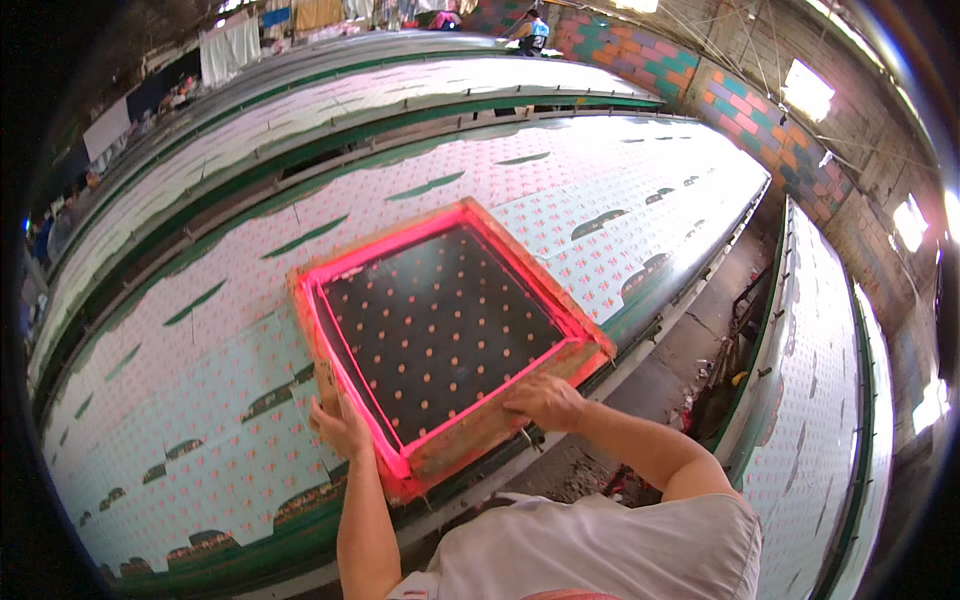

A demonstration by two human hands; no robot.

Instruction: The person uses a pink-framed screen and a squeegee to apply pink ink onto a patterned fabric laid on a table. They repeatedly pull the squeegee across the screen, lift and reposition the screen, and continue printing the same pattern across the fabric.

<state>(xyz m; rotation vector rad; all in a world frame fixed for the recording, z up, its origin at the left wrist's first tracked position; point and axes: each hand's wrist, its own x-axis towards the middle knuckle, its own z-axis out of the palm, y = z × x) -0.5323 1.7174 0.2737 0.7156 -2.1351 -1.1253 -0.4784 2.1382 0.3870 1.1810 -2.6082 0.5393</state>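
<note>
A square screen frame [575, 350] with pink-stained edges and a dark mesh dotted with pale spots lies on a long printing table [150, 400] covered in pale fabric pieces with small pink motifs. My left hand [342, 428] grips the frame's left side near its lower corner. My right hand [543, 403] has its fingers curled on the frame's near wooden edge, right of the middle. Some fingertips of both hands are hidden against the wood.
More long fabric-covered tables run at the back [440, 78] and right [820, 420]. A littered walkway [690, 330] separates this table from the right one. Metal fittings line the table edges. A person [530, 35] stands at the far end. Hanging cloths [230, 50] are at the back left.
</note>
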